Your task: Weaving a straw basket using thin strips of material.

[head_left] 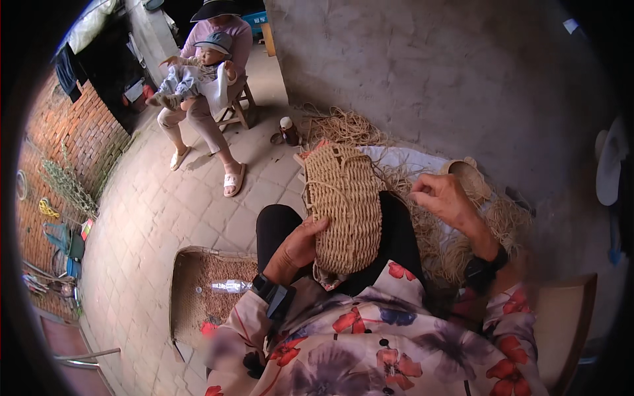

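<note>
A tan woven straw basket [347,214] with rounded ends lies over my lap, its ribbed weave facing up. A loose strand curves across its upper left part. My left hand [300,245] grips the basket's lower left edge, thumb on top and the other fingers hidden beneath. To the right of the basket, my right hand [444,198] is raised apart from it. Its fingers are curled and pinched together; whatever thin thing they may hold is too small to make out.
Bundles of straw cord [439,241] lie on a white sheet by the grey wall [422,72], with a small woven basket [467,175]. A shallow woven tray [218,264] holding a clear bottle stands left. Ahead, a seated person [228,39] holds a child near a brown jar [288,132].
</note>
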{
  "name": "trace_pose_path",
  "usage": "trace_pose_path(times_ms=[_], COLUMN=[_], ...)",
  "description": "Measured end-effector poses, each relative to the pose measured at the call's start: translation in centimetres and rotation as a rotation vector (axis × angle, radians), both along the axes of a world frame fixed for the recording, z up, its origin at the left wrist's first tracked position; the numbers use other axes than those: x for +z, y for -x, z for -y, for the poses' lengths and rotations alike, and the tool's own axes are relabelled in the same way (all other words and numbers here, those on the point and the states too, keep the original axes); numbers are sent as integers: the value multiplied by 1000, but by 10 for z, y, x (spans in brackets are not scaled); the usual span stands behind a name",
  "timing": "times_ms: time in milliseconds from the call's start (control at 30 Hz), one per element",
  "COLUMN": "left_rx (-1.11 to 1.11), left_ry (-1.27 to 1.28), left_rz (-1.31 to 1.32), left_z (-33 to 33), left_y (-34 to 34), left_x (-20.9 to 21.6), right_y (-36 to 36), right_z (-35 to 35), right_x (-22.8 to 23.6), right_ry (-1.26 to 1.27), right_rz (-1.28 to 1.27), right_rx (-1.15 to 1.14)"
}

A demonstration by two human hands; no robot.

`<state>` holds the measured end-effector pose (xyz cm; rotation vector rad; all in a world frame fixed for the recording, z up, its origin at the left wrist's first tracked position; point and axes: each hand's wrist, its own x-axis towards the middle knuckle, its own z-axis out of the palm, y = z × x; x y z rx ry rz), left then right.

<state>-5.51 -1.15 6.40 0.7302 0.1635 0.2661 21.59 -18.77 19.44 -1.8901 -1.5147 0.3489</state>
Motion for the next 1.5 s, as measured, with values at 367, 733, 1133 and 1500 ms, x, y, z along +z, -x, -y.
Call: trace_pose_path(times_ms=[367, 733, 1133, 1500], left_rx=[209, 172, 238, 309], left_ry=[126, 256, 300, 441], left_rz=[148, 200, 200, 337], left_z=[13, 23, 39, 37], left_y=[-11, -6, -24, -38], left_x=[4, 15, 21, 21], right_y=[84, 94, 96, 97], right_z=[-50, -58, -72, -89], right_x=[-28, -17, 12, 10], right_ry=[-258, -395, -196, 26], right_rz=[-49, 66, 383, 549], right_rx=[213, 242, 239, 163])
